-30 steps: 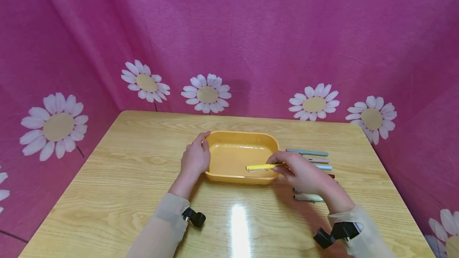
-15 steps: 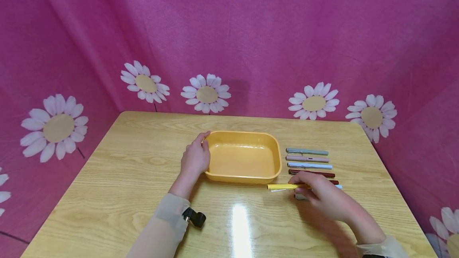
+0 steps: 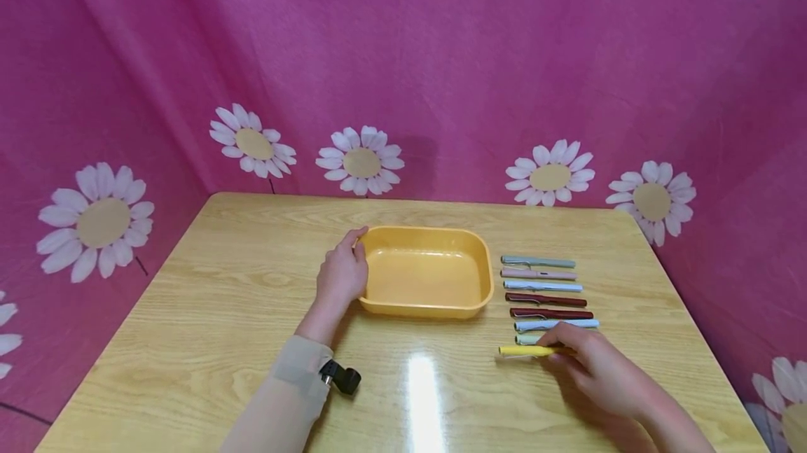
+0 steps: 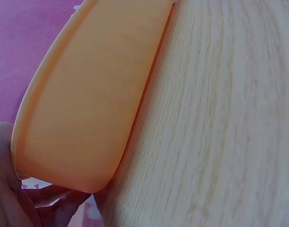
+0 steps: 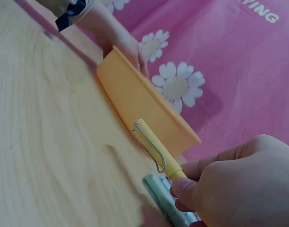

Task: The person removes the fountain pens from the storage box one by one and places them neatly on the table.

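A yellow pen with a wire clip [image 5: 155, 146] is pinched between the thumb and fingers of my right hand [image 3: 599, 369]. In the head view this hand is at the near end of a column of pens, beside a pale green pen [image 3: 527, 339] that it partly covers. The right wrist view has the yellow pen above the pale green one. My left hand [image 3: 341, 275] grips the left end of an orange-yellow rectangular tub [image 3: 488, 278], thumb at the rim. Nothing lies inside the tub.
Several pens lie roughly parallel right of the tub: a grey-green pen [image 3: 539, 261] farthest back, a pink pen [image 3: 542, 274], light blue ones and dark red ones, including a dark red pen [image 3: 555, 314]. A pink flowered cloth [image 3: 441, 75] hangs behind the wooden table [image 3: 252, 243].
My right hand has carried the yellow pen from over the tub toward me and to the right, to the near end of the pens. The left hand stays on the tub.
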Motion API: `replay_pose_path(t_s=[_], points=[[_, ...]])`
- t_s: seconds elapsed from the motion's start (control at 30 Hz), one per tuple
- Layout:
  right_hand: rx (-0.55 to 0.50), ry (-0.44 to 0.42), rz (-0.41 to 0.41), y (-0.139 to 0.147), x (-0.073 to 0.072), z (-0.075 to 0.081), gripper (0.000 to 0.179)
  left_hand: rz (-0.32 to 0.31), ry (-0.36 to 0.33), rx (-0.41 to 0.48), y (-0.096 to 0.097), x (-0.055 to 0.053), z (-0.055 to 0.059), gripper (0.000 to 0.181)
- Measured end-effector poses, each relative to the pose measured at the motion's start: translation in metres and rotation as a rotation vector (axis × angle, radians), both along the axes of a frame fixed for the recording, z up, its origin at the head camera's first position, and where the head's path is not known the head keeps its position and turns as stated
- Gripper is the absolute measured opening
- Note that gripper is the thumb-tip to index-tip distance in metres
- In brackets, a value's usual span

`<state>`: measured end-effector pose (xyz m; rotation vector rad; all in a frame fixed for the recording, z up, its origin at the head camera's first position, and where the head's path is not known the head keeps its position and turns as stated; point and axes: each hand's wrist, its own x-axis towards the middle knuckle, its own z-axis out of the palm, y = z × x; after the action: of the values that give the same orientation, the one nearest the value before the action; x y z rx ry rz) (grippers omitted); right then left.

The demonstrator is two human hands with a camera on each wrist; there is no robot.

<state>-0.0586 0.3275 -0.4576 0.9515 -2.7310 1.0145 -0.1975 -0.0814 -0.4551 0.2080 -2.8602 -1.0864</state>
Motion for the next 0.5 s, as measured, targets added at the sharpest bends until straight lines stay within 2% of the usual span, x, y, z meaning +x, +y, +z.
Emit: replay_pose_path(t_s=[0.3, 0.5], points=[[-0.006, 0.075, -0.02, 0.012, 0.007, -0.011, 0.043, -0.012, 0.014, -0.002, -0.001, -0.001, 0.0, 0.042], [-0.038, 0.079, -0.02, 0.019, 0.011, -0.016, 0.045, -0.012, 0.012, 0.009, 0.0, 0.0, -0.001, 0.041]])
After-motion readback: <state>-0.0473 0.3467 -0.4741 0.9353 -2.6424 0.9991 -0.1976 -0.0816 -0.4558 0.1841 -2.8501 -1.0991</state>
